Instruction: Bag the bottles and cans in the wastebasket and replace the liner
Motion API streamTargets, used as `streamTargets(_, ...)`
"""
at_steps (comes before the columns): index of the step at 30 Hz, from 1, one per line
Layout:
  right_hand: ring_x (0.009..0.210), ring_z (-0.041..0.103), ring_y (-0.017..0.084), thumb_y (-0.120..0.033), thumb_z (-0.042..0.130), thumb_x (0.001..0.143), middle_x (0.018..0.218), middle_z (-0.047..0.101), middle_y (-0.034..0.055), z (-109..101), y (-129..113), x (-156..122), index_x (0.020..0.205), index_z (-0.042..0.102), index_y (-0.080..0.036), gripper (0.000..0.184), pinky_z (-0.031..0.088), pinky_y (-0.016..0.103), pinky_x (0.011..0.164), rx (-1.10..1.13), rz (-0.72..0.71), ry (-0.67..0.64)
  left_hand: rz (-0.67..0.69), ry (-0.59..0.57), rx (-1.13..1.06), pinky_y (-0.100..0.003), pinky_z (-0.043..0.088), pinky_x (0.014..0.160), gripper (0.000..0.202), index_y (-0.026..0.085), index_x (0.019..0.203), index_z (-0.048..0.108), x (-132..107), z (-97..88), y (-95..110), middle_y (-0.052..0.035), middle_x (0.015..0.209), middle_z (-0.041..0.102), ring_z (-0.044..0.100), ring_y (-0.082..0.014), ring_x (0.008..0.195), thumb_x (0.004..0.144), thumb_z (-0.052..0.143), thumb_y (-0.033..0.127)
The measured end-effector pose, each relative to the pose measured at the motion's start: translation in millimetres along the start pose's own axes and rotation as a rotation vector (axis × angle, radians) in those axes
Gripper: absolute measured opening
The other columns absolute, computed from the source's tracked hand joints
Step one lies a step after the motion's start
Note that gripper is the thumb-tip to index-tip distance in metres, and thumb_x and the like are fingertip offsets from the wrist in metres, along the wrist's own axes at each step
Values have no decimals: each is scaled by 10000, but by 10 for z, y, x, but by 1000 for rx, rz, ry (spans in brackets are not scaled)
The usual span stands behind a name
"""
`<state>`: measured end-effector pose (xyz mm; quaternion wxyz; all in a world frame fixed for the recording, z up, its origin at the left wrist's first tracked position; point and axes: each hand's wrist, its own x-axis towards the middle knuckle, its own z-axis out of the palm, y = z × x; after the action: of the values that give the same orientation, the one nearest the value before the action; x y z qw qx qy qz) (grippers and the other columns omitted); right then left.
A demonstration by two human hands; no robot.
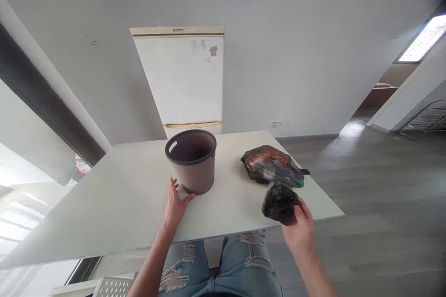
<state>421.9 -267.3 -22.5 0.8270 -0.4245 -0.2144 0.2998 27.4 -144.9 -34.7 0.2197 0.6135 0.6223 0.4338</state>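
A mauve trash bin (pixel 197 177) with a dark rim stands upright on the white table, its mouth facing up. My left hand (pixel 176 204) is at the lower left of its base, fingers spread; the thumb appears to touch the bottom edge, while the other fingertips lie beside the wall. In my right hand (pixel 301 227) is a crumpled black plastic bag (pixel 278 203), pinched at its right side above the table's front edge. Just beyond it lies a filled, translucent black garbage bag (pixel 272 165), with reddish and green items showing through and a knot at its right end.
The white table (pixel 114 204) spans the front, its right corner close to my right hand. Behind it stand a white refrigerator (pixel 188 79) and a grey wall (pixel 296 55). A perforated light chair (pixel 113 287) is at lower left. Grey floor (pixel 383 222) extends on the right.
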Motion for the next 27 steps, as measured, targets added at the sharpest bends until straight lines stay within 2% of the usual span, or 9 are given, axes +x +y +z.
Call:
streamTargets(2,836,708,221,-428,888,757,962,780,24,79,79,-184,961,776,-294,268,591,375,750,64,141,-15,-10,126,-31,-582,515,1115,1027,216,1654,243,-144,-60,108,-224,1595,487,559,-384,1418,841,733,608)
streamTargets(5,862,727,218,-411,922,754,1033,795,33,257,77,-459,1022,786,-287,325,612,356,753,143,340,-66,9,275,-49,-569,539,1079,521,256,1381,576,-483,-172,473,-154,1345,671,663,-346,1245,982,573,591)
streamTargets(7,834,717,212,-396,938,750,996,785,38,448,-11,-618,1007,776,-262,332,605,334,723,176,461,-142,35,107,-127,-511,569,1038,353,263,1157,680,-733,-212,815,-120,1199,728,708,-308,1142,1018,540,557)
streamTargets(10,739,657,170,-363,959,735,853,735,9,812,-188,-801,880,718,-229,311,555,277,663,193,536,-286,54,-303,-369,-427,595,1028,539,296,1384,623,-1006,-184,1313,-109,1373,700,688,-294,1249,903,750,502)
streamTargets(13,683,569,128,-335,973,717,762,654,-21,1133,-314,-918,742,610,-200,388,487,231,627,197,524,-400,43,-402,-428,-358,608,941,331,272,1202,726,-1091,-133,1604,-63,1121,786,748,-251,1053,916,738,438)
streamTargets(15,675,523,119,-327,964,732,731,593,-33,1250,-357,-953,719,557,-198,427,465,228,629,209,536,-440,30,-339,-403,-315,598,804,228,236,975,758,-1068,-153,1657,-39,892,772,740,-222,862,971,646,435)
streamTargets(19,689,473,124,-384,893,827,731,503,-35,1255,-395,-921,759,539,-211,400,460,243,653,213,551,-409,12,-112,-316,-270,543,648,317,209,824,731,-966,-348,1585,-13,719,692,684,-202,717,980,607,456)
streamTargets(24,602,385,118,-450,816,888,696,436,-47,1133,-406,-884,865,555,-243,334,406,255,586,123,504,-388,-56,81,-415,-310,620,753,334,210,839,716,-852,-621,1554,-13,791,727,718,-209,766,984,629,498)
streamTargets(27,676,490,145,-462,780,903,845,560,-9,1072,-389,-922,1023,581,-259,308,447,286,630,-125,420,-437,-42,157,-498,-288,622,768,305,188,898,730,-825,-684,1616,-18,824,730,699,-180,777,968,679,481)
